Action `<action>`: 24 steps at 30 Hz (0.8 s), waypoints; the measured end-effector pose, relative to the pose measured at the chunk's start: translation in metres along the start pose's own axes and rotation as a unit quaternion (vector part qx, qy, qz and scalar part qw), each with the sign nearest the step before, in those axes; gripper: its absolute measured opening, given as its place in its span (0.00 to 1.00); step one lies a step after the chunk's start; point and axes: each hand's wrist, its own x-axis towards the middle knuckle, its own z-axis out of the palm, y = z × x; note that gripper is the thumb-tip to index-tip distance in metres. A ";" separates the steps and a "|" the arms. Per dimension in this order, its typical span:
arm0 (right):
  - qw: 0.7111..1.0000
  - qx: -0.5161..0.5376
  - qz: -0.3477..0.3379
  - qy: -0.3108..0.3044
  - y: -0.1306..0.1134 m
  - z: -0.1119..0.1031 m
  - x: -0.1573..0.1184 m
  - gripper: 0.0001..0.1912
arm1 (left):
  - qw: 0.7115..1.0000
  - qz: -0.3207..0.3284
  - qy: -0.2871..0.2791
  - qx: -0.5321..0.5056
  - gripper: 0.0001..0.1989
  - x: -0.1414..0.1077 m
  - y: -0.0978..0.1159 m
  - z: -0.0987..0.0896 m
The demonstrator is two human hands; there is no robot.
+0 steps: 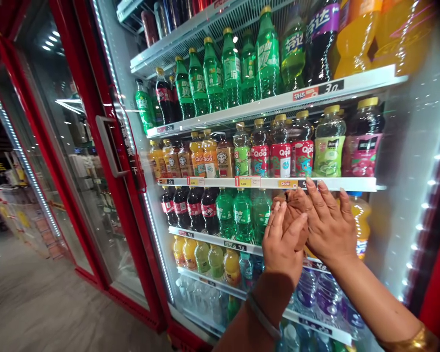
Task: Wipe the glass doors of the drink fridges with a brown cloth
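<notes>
A brown crumpled cloth (296,201) is bunched between my two hands, in front of the open drinks fridge. My left hand (283,233) is closed on its lower left side, with the thumb lying over the front. To the right, my right hand (332,222) has its fingers stretched out and slightly apart, tips at the price-label edge of a white shelf (359,185). Its thumb side is hidden by the cloth. Just above stand red-labelled Qoo bottles (280,151) and a green-labelled juice bottle (330,146).
Green soda bottles (230,68) fill the upper shelf, with large orange bottles (355,41) at its right. Cola bottles (194,205) stand lower left. At left are a red-framed glass door with a white handle (110,146) and grey floor (58,303).
</notes>
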 end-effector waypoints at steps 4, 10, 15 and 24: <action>1.000 -0.005 -0.010 0.005 -0.002 0.001 -0.008 0.39 | 0.999 0.036 -0.034 0.010 0.35 -0.016 -0.021 -0.020; 1.000 -0.020 -0.009 0.017 -0.002 0.002 -0.007 0.40 | 0.984 -0.155 0.077 0.053 0.38 0.013 -0.038 -0.042; 1.000 -0.006 -0.004 0.012 -0.001 0.001 -0.008 0.39 | 0.991 -0.128 0.013 0.025 0.37 -0.001 -0.013 -0.020; 1.000 0.019 0.008 -0.006 0.000 -0.002 -0.009 0.40 | 0.996 -0.090 -0.003 0.018 0.36 -0.034 -0.022 -0.022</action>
